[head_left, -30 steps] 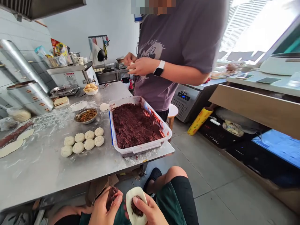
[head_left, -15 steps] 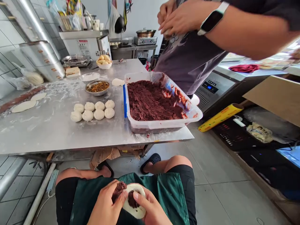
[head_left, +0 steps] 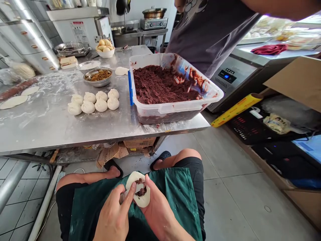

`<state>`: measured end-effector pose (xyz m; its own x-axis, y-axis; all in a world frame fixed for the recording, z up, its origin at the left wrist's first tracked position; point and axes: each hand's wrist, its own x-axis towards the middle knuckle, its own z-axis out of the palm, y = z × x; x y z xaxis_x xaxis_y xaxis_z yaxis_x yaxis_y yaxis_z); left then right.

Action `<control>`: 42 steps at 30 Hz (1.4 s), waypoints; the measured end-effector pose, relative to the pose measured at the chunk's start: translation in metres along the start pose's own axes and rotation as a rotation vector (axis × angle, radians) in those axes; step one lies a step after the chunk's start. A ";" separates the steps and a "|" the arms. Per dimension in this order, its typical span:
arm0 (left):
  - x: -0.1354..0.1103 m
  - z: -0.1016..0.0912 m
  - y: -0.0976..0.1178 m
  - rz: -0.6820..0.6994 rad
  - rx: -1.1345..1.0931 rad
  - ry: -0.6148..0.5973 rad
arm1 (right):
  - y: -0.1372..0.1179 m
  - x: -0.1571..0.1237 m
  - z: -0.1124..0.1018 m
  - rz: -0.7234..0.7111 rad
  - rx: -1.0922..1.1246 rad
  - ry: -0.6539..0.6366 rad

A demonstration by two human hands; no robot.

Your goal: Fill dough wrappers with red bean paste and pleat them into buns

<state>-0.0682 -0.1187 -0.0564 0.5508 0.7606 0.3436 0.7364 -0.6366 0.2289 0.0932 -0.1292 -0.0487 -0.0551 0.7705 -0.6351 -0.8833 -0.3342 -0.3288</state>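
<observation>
Over my lap, my right hand cradles a round dough wrapper with a dark lump of red bean paste in its middle. My left hand presses on the paste with finger and thumb, its other fingers curled. Both hands hover above my green apron. On the steel table ahead stands a clear plastic tub of red bean paste, and beside it lie several filled dough balls in two rows.
Another person in a grey shirt stands at the table's far right. A metal bowl of brown filling, flat dough rounds, a bowl of buns and machines sit further back. A yellow roll and crates lie on the floor right.
My view has tipped down and closer. The paste that my left hand held now sits in the wrapper, and my hands have lifted slightly over the apron.
</observation>
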 end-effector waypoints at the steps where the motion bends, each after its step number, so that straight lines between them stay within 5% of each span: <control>1: -0.003 0.000 -0.001 0.022 0.023 0.005 | 0.002 0.000 -0.001 -0.029 -0.015 0.008; 6: -0.013 -0.019 -0.010 -0.017 -0.066 -0.036 | 0.001 0.002 -0.008 -0.096 -0.072 0.034; 14: 0.011 -0.030 -0.015 -0.597 -0.674 -0.263 | 0.006 -0.002 0.002 -0.051 -0.328 -0.118; 21: 0.016 -0.028 -0.020 -0.693 -0.841 -0.348 | 0.003 -0.009 -0.009 0.060 -0.382 -0.235; 25: 0.008 -0.026 -0.021 -0.644 -0.823 -0.335 | 0.002 -0.009 -0.009 0.005 -0.550 -0.349; 38: 0.008 -0.023 -0.026 -0.399 -0.656 -0.329 | -0.004 -0.006 -0.001 -0.118 -0.866 -0.399; 42: 0.007 -0.024 -0.025 -0.317 -0.531 -0.319 | -0.002 -0.005 -0.001 -0.061 -0.849 -0.374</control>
<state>-0.0921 -0.1001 -0.0382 0.4890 0.8687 -0.0792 0.6340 -0.2916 0.7163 0.0957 -0.1326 -0.0452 -0.2963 0.8754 -0.3819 -0.2607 -0.4588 -0.8495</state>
